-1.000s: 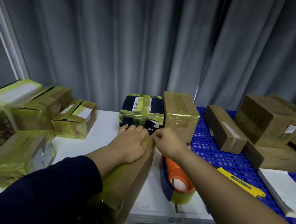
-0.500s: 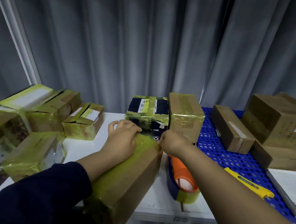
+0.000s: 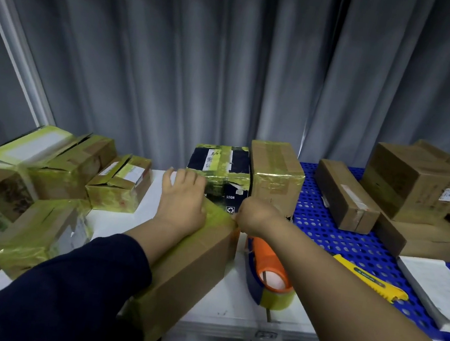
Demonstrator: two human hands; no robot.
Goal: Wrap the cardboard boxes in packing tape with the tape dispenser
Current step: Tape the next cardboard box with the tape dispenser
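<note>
A long cardboard box [image 3: 191, 270] lies lengthwise in front of me on the white table [image 3: 226, 308], with a yellowish tape strip along its top. My left hand [image 3: 181, 199] rests flat on the far end of the top, fingers straight. My right hand [image 3: 255, 215] is at the box's far right corner, fingers curled at the tape's edge; what they pinch is hidden. The tape dispenser [image 3: 270, 270], orange and blue with a clear tape roll, stands on the table just right of the box, untouched.
Several taped boxes [image 3: 43, 228] pile up at the left. A dark taped box [image 3: 224, 170] and a taped brown box [image 3: 276, 172] stand behind. Plain boxes [image 3: 417, 184] sit on the blue perforated mat [image 3: 326, 229], with a yellow utility knife [image 3: 368, 279] and a white notepad [image 3: 439, 293].
My left hand slid forward along the box top toward its far end. The right hand stayed at the far right corner. The view shifted slightly left.
</note>
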